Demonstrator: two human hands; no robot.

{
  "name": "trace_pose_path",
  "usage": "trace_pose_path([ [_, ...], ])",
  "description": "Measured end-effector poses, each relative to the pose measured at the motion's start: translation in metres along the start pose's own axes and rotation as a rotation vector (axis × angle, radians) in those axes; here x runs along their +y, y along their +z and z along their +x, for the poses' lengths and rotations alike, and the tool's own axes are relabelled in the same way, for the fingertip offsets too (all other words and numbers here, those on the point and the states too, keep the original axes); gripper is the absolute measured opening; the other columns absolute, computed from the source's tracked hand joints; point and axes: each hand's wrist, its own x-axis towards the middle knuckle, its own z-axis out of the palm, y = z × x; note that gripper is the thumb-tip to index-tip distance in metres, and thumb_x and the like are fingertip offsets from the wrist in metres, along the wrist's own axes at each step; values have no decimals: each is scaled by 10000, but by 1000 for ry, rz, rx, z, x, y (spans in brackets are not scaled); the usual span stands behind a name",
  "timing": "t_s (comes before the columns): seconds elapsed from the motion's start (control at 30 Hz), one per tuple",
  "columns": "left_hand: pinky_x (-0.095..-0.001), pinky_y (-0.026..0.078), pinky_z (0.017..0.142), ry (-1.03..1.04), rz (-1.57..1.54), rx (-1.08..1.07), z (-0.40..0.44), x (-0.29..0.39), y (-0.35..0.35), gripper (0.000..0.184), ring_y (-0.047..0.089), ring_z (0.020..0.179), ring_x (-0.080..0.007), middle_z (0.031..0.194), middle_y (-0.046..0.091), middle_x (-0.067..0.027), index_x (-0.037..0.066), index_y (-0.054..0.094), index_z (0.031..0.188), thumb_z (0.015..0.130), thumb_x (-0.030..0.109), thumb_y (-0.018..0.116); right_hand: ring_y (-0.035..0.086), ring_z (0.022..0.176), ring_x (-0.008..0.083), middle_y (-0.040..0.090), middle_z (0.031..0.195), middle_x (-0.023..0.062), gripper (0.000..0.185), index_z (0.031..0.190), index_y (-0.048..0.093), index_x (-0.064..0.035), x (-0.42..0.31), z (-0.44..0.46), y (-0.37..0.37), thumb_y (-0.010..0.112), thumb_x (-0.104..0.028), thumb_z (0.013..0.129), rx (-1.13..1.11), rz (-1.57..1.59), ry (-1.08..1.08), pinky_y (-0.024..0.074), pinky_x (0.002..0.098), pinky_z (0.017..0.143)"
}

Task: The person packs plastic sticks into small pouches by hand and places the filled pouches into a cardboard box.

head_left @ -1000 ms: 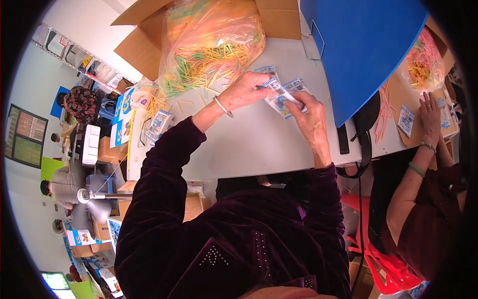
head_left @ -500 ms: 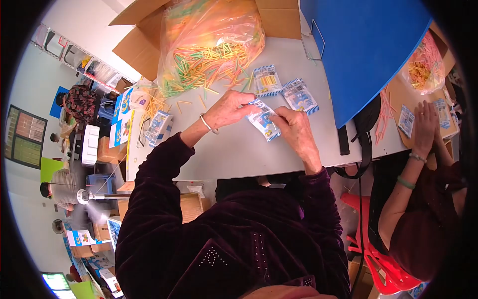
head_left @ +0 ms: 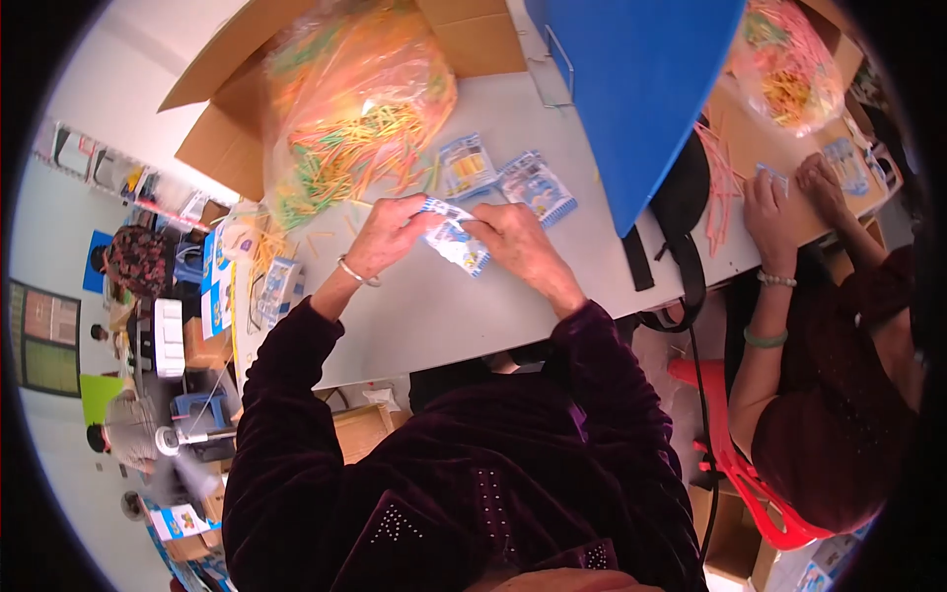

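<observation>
The left hand point(head_left: 391, 235) and right hand point(head_left: 523, 247) pinch the upper part of a small packet point(head_left: 458, 247) between them, above the table point(head_left: 414, 326) – best gripped lightly by its edges, since squeezing its middle could crumple it.

A small, flat packet point(head_left: 456, 242) in white with blue print, its surface shiny and its finer lettering too blurred to read, is pinched near its upper end between the left hand point(head_left: 388, 234) and the right hand point(head_left: 522, 243), slanting down toward the right over a pale table point(head_left: 424, 321).
</observation>
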Motion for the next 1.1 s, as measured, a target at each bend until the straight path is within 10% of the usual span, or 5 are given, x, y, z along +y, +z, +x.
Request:
trace_pose_path([
  [0.6,-229,430,645,-168,-43,-142,-8,-18,-10,133,511,696,-79,769,597,-43,-13,598,930,851,91,575,429,525,327,494,611,184,152,765,532,27,19,4,13,602,-98,816,-87,-30,-92,351,370,492],
  [0.73,-260,452,645,-69,-201,162,-5,-40,-36,192,552,711,-99,746,594,-68,7,598,978,876,163,555,379,504,233,465,584,145,171,768,523,38,21,4,13,595,-103,832,-62,4,-89,346,328,482],
  [0.8,-283,470,658,-43,139,289,-1,-87,-65,191,613,759,-157,822,630,-85,28,605,966,867,184,554,366,504,205,455,575,133,179,770,522,40,22,4,13,590,-110,840,-50,-6,-91,344,317,479],
  [0.87,-302,476,659,-85,309,341,0,-123,-91,182,619,770,-199,837,636,-90,32,601,944,857,185,556,499,624,389,530,665,200,183,761,521,6,21,6,12,566,-154,838,-74,-1,-24,383,400,530],
  [1.1,-442,450,767,-232,1115,203,21,-194,-120,178,564,959,-304,1005,597,-114,42,550,952,787,104,524,496,584,354,528,664,198,179,764,533,11,19,5,12,575,-149,834,-76,38,28,390,372,524],
])
